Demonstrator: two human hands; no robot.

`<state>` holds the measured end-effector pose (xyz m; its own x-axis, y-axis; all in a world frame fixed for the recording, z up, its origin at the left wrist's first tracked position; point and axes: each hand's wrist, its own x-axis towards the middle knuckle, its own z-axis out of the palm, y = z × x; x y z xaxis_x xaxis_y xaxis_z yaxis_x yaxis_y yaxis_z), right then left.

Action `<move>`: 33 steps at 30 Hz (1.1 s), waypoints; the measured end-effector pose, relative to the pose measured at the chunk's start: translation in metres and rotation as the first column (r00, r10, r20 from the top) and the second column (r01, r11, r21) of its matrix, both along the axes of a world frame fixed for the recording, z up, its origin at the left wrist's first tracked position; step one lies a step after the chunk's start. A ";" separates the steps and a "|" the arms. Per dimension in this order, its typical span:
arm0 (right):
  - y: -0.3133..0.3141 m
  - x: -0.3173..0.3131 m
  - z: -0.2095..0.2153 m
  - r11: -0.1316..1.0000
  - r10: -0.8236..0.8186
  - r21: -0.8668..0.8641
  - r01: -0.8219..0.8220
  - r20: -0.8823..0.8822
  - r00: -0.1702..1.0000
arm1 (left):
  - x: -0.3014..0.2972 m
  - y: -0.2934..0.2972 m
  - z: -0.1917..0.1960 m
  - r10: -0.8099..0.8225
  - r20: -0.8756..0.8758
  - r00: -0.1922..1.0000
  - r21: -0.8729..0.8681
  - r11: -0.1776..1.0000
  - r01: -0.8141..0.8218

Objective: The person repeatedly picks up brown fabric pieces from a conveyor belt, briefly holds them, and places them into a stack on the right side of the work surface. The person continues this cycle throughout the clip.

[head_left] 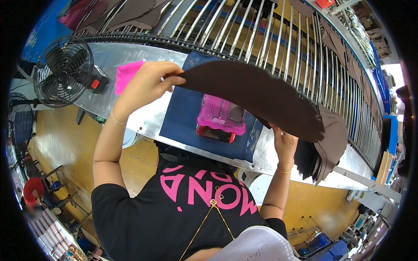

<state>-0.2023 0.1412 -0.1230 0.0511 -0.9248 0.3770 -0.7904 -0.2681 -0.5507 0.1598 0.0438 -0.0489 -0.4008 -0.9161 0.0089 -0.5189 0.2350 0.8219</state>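
Note:
A large dark brown cut piece of sheet material [257,95], curved along its far edge, is held up in the air between my hands. My left hand [156,80] pinches its left tip between thumb and fingers. Near its right end, my right hand [285,143] grips the near edge, with part of the fingers hidden under the piece. Below it, a pink plastic tray [209,111] sits over a red and black item [213,134] on a dark blue mat [180,124]; the brown piece covers part of the tray.
Beyond the metal table [150,113] runs a conveyor of metal bars [244,35] carrying brown pieces [139,13]. More brown pieces [333,135] hang over the table at right. A black fan [63,71] and a pink sheet [127,77] are at left.

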 end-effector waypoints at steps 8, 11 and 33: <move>0.054 -0.057 0.002 0.935 -0.328 0.195 0.296 0.160 0.931 | -0.068 -0.011 -0.002 -0.317 0.162 0.935 -0.403 0.843 0.356; 0.072 -0.080 0.022 0.895 -0.443 0.198 0.400 0.296 0.846 | -0.097 -0.013 -0.005 -0.384 0.165 0.909 -0.449 0.791 0.415; -0.049 -0.057 0.096 0.924 -0.193 0.283 -0.256 0.925 0.327 | -0.054 -0.069 0.039 0.249 -0.550 0.797 0.476 0.878 0.054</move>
<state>-0.2597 0.0926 -0.0266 -0.0891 -0.9888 -0.1198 0.3115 0.0865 -0.9463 0.1054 -0.0249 -0.0103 -0.3635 -0.9077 -0.2095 0.0933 -0.2592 0.9613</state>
